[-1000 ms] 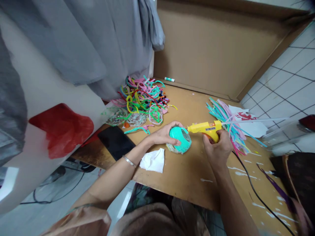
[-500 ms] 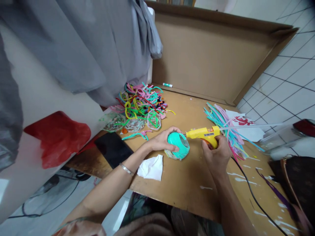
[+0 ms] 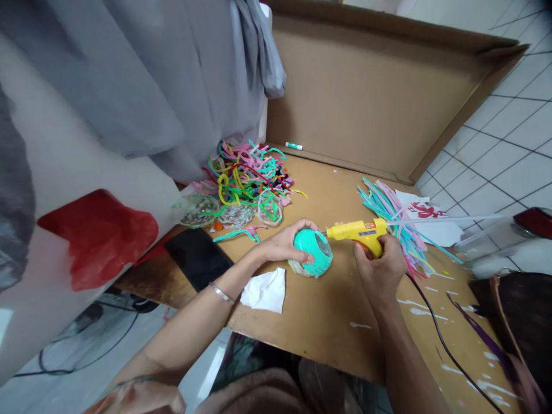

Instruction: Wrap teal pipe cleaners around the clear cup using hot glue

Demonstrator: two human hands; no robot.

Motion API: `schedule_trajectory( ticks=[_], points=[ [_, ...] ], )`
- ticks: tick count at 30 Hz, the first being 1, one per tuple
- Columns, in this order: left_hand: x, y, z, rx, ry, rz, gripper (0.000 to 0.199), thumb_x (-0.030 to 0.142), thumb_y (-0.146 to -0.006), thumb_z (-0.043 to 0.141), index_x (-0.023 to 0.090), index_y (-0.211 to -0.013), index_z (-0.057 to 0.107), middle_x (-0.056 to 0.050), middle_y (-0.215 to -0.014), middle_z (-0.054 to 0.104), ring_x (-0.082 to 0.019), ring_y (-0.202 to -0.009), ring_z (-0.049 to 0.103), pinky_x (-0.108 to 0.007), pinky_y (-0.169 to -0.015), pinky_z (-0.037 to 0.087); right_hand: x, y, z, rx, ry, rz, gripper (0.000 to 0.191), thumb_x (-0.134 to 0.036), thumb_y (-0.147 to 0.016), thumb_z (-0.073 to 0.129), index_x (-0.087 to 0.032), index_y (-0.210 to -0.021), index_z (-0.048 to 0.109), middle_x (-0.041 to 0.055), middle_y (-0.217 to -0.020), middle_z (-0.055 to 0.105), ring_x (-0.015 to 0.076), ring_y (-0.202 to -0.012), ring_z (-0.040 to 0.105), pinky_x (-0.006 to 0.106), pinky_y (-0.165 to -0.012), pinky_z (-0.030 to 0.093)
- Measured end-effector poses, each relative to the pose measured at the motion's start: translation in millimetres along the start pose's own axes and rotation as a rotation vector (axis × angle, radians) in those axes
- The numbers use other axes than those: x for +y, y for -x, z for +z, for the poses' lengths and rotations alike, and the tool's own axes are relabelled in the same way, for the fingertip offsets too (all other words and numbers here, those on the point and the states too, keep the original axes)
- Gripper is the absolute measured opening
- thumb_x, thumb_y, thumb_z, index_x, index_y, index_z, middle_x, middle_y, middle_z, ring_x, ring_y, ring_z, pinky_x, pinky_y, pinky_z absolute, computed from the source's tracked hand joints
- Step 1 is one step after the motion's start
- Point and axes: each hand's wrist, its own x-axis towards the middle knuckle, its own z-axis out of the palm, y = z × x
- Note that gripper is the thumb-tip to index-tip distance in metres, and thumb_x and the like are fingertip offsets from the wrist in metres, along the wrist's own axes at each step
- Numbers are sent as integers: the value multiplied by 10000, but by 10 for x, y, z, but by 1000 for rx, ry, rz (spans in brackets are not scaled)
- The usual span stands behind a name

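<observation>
left hand cups a bulging, round-mouthed turquoise vessel

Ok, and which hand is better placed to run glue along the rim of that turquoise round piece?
Probably the right hand: it holds the yellow glue gun, its nozzle close to the rim. The left hand grips the turquoise round piece, so it seems better suited to steadying.

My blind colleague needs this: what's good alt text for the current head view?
A person's left hand holds a round turquoise container while the right hand holds a yellow glue gun, nozzle near the container's opening. Farther back on the brown table lie a tangled pile and a straighter bundle of colorful strips.
</observation>
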Motion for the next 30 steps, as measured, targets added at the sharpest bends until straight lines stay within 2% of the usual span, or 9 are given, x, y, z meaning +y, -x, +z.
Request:
schedule_trajectory(
  ticks=[5, 20, 25, 30],
  points=[
    [-18, -5, -4, -6, -5, 1, 691, 317, -538, 871, 186, -1126, 533, -95, -1188, 627, -238, -1039, 608, -360, -868, 512, -5, -2, 1, -20, -19, -42, 240, -380, -788, 649, -213, -904, 521, 18, -769, 576, 195, -678, 546, 308, -626, 426],
    [-52, -21, -12, -7, -34, 29, 677, 334, -559, 868, 199, -1138, 544, -78, -1151, 632, -230, -1021, 606, -336, -844, 509, -1, 6, 9, -8, -9, 18, 243, -399, -773, 647, -222, -887, 526, 16, -775, 583, 181, -636, 531, 311, -602, 434],
    [-53, -25, -13, -3, -30, 21, 684, 321, -550, 871, 194, -1138, 546, -79, -1151, 629, -225, -1013, 607, -334, -837, 518, 2, 7, 9, -40, -22, -6, 222, -377, -783, 629, -223, -893, 514, 21, -794, 579, 201, -709, 560, 318, -639, 444],
    [-42, -16, -14, -2, -35, 25, 670, 315, -557, 867, 192, -1132, 546, -76, -1162, 627, -227, -1022, 606, -340, -849, 520, -4, 5, 6, -22, -48, 9, 245, -369, -771, 648, -214, -906, 514, 18, -793, 565, 193, -691, 541, 319, -635, 435]
  ],
)
